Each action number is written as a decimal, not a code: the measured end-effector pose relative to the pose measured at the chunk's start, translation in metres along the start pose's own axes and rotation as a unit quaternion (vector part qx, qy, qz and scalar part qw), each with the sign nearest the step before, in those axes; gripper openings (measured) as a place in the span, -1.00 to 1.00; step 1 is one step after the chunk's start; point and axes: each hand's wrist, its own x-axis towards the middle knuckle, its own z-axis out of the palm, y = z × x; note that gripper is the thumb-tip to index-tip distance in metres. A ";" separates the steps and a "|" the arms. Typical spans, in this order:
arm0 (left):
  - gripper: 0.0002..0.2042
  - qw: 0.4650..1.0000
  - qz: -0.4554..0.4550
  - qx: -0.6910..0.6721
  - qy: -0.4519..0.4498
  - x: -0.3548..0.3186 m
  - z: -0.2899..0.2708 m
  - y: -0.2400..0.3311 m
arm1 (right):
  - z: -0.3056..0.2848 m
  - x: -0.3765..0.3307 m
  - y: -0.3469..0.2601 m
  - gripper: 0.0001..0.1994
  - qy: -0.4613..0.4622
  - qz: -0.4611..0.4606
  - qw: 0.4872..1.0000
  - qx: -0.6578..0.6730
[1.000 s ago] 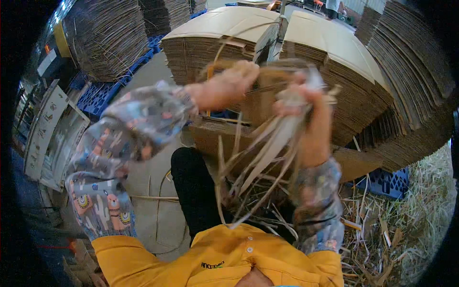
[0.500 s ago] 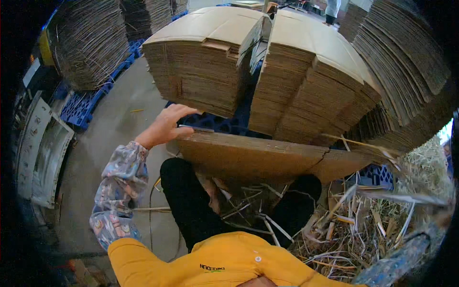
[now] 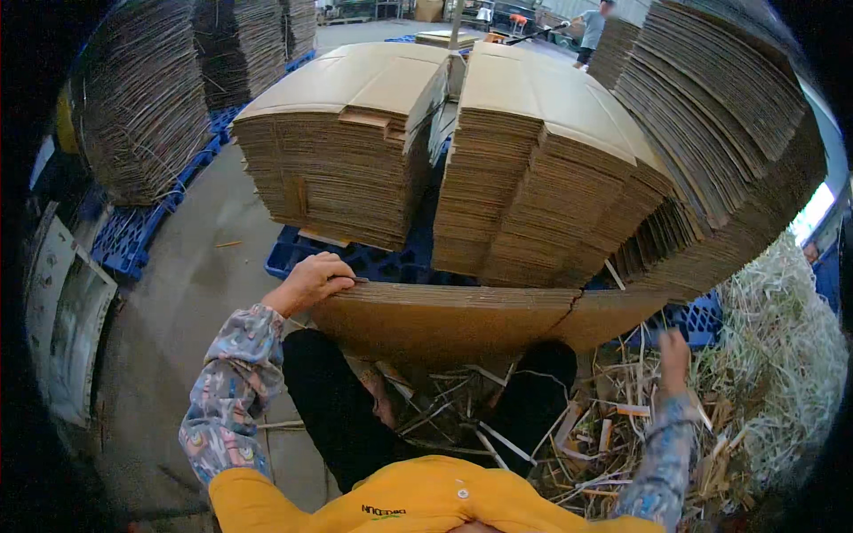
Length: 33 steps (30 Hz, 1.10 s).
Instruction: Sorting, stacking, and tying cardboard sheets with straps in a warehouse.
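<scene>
A bundle of flat cardboard sheets stands on its long edge before my knees, with a crack in its right part. My left hand is closed over its upper left corner, fingers bent across the edge. My right hand is off the bundle's right end, above a litter of strips, smeared by motion; its fingers cannot be made out. Behind the bundle, two tall stacks of flat cardboard, the left stack and the right stack, stand on a blue plastic pallet.
Loose strips and cardboard scraps cover the floor at right, beside a heap of pale shredded strips. More cardboard stacks rise at left and a leaning stack at right. A grey metal panel lies far left. A person stands in the back.
My right hand has come inward from the far right rim, where pale strips trailed beside it. The fingers of my left hand have closed onto the bundle's corner. The view has tilted up.
</scene>
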 end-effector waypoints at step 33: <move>-0.83 0.993 -0.011 -0.056 0.106 -0.007 0.020 -0.026 | 0.160 0.007 -0.273 -0.83 -0.056 -0.407 0.887 -0.209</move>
